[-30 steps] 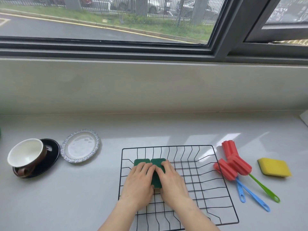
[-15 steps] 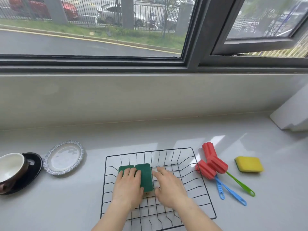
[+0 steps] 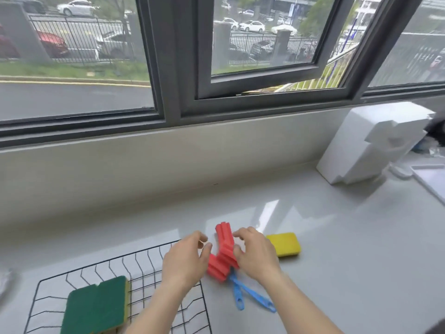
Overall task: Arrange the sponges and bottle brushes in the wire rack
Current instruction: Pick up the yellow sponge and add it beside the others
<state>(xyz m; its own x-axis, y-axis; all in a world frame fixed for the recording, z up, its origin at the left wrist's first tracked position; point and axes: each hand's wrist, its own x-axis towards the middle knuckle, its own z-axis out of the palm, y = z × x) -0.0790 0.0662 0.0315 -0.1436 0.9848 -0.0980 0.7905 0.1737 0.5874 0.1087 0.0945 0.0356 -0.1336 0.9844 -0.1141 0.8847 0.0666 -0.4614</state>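
Note:
Two green-topped sponges [image 3: 96, 307] lie side by side in the black wire rack [image 3: 108, 261] at the lower left. Right of the rack, red foam bottle brushes [image 3: 225, 242] lie crossed on the counter, their blue handles [image 3: 255, 297] pointing toward me. My left hand [image 3: 185, 256] hovers at the brushes' left side with its fingers apart, holding nothing. My right hand [image 3: 255, 254] rests over their right side, fingertips and thumb touching a red head. Its palm hides a third brush. A yellow sponge [image 3: 285, 244] lies just right of that hand.
A white foam block [image 3: 375, 141] stands at the back right against the wall under the window. A flat white board [image 3: 431, 179] lies at the right edge. A low wall [image 3: 144, 169] runs along the back of the counter.
Both hands left the green sponges in the rack and moved right to the red bottle brushes. The view swung right, so the cup and plate are out of sight.

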